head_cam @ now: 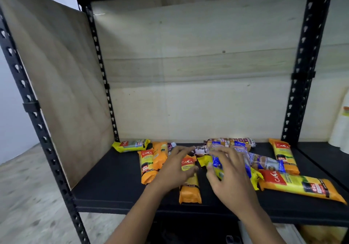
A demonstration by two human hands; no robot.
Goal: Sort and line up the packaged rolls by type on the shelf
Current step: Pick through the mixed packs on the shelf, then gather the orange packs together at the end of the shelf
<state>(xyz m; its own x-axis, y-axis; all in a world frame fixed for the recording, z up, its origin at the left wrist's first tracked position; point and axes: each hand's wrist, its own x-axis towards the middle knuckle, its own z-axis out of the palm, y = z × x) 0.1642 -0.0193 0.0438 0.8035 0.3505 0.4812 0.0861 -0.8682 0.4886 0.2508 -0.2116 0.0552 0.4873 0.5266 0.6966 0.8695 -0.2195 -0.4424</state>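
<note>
Left: plywood side panel; pale back board; white container far right; speckled floor.

1. A heap of rolls lay on the shelf board, towards the back.
2. The corner roll lay back left, beside the side panel.
3. The long roll lay front right.
</note>
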